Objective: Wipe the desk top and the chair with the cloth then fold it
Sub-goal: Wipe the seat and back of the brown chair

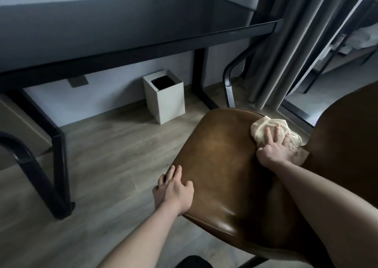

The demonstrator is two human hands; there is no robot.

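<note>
I have the cloth [274,130] bunched at the far right edge of the chair [229,165] seat, close to where the seat meets the backrest. My right hand [274,151] presses it down with fingers spread flat, a wide grip rather than a pinch. My left hand [173,190] rests flat on the seat's near left edge, steadying it. To wipe well, I'd keep even pressure, sweep in overlapping passes toward the left edge, and hold the chair braced so it can't swivel.

One desk [143,22], one chair [225,165], one cloth [263,127], one bin [164,95], two hands [173,190].
</note>
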